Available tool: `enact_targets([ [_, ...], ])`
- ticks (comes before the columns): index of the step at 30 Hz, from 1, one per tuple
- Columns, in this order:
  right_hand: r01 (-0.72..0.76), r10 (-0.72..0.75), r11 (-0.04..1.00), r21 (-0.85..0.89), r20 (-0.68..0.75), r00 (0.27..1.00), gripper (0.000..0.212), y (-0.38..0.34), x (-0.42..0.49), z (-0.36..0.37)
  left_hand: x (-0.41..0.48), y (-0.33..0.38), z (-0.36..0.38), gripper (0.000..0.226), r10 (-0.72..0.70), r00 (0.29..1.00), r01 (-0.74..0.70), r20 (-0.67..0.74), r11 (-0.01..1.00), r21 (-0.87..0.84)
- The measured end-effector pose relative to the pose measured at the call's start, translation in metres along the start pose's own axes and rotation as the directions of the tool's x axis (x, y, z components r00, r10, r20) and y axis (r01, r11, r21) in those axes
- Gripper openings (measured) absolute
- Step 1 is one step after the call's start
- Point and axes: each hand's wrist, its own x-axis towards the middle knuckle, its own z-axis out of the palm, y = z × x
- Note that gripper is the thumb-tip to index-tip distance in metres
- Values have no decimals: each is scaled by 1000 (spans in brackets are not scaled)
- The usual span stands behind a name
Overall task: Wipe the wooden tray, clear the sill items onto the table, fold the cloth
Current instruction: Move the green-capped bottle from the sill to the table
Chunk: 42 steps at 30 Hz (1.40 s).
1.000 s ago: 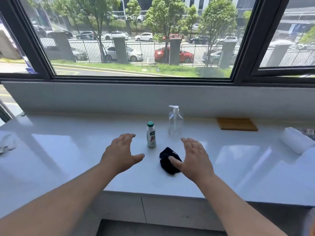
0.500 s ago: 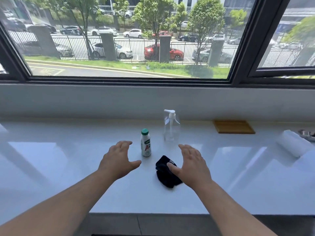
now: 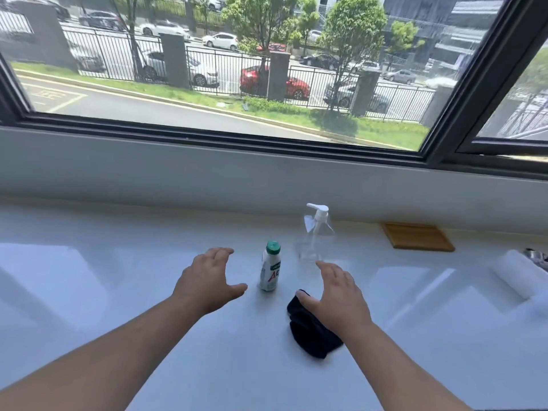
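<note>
Both hands are spread and holding nothing: left hand point(image 3: 209, 280) hovers at about 9 o'clock of the little green-capped bottle point(image 3: 269, 266), right hand point(image 3: 336, 292) sits over the dark cloth point(image 3: 311, 330), thumb about touching it. Wooden tray point(image 3: 416, 236) is off at 2 o'clock by the wall, untouched. Clear spray bottle point(image 3: 314, 232) stands at 12 o'clock of the right hand, near the fingertips. My worry: reaching forward could knock that tall, light bottle, or a careless left swipe tips the small one on this glossy white surface point(image 3: 118, 292).
</note>
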Motion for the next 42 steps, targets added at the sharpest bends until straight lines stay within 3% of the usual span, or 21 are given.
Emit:
enact_targets([
  [9, -118, 99, 986, 121, 150, 984, 88, 7, 45, 36, 50, 9, 34, 95, -4, 994, 13, 112, 997, -79],
  [13, -196, 128, 946, 258, 258, 958, 81, 13, 82, 56, 78, 18, 56, 99, -35, 989, 49, 146, 994, -93],
  [16, -368, 176, 818, 442, 416, 892, 70, 15, 113, 75, 100, 25, 76, 103, -84, 981, 111, 175, 983, -149],
  [21, -697, 139, 428, 576, 720, 680, 36, 20, 152, 108, 130, 40, 116, 104, -220, 943, 309, 249, 857, -412],
  [27, -754, 40, 288, 591, 779, 626, 50, 22, 169, 134, 141, 45, 147, 68, -284, 935, 352, 213, 808, -472],
  [35, -732, -65, 328, 597, 787, 613, 56, -33, 173, 130, 121, 16, 103, 53, -390, 913, 396, 117, 783, -480],
  [42, -645, -286, 413, 643, 764, 578, 52, -155, 132, 128, 33, -63, 17, 53, -581, 812, 461, -58, 699, -546],
])
